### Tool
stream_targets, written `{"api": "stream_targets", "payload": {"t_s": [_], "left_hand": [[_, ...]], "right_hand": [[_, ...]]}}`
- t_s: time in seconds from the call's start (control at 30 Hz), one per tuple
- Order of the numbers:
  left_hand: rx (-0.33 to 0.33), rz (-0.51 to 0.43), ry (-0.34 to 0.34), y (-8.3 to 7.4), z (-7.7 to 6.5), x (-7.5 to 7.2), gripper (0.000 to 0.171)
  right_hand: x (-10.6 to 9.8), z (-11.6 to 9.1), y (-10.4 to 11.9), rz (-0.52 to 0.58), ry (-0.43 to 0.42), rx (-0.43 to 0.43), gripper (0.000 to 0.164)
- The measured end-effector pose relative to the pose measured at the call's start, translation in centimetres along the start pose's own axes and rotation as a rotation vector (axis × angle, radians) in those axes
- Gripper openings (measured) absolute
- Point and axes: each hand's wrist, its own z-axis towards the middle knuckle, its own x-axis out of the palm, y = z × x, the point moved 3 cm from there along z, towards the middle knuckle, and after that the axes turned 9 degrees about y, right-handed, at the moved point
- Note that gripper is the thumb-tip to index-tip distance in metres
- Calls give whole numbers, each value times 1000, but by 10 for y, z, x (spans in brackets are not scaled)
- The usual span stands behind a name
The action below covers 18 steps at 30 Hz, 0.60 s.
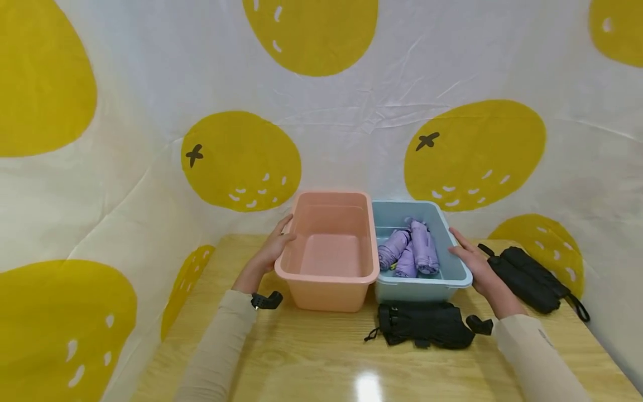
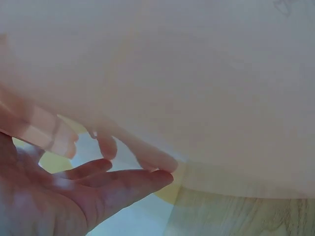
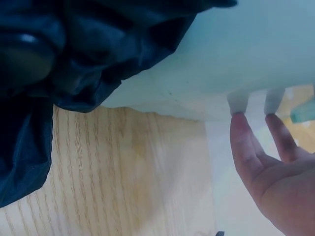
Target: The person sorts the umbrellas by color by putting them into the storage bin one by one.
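A pink plastic basin (image 1: 327, 293) stands beside a light blue basin (image 1: 417, 293), their neighbouring rims together. My left hand (image 1: 275, 247) touches the pink basin's left side; in the left wrist view the fingers (image 2: 142, 184) lie fairly straight against its glossy wall. On the blue basin's right side rests my right hand (image 1: 474, 263), its fingertips (image 3: 238, 123) pressing the outer wall in the right wrist view. Folded purple umbrellas (image 1: 425, 248) lie inside the blue basin. Nothing lies in the pink one. Neither hand grips a loose object.
A folded black umbrella (image 1: 424, 325) lies in front of the blue basin, close to my right wrist. More black folded umbrella fabric (image 1: 527, 278) lies at the table's right side. Behind the wooden table (image 1: 311, 357) hangs a white cloth (image 1: 336, 145) with yellow fruit prints.
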Motion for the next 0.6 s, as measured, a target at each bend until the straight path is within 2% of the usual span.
{"api": "stream_targets", "payload": {"t_s": [0.13,0.3,0.43,0.6], "left_hand": [[-19,7,-9,3,-1,-2,65],[11,27,60,5,6,-5,68],[15,-4,98,9,7,-2,71],[0,-16,80,17,3,-3,71]], "right_hand": [[1,0,0,-19,-1,7,67],[1,-3,-1,-21,0,6,67],[2,-5,-4,-18,4,-3,66],[7,-4,-8,16,14,-8,64]]}}
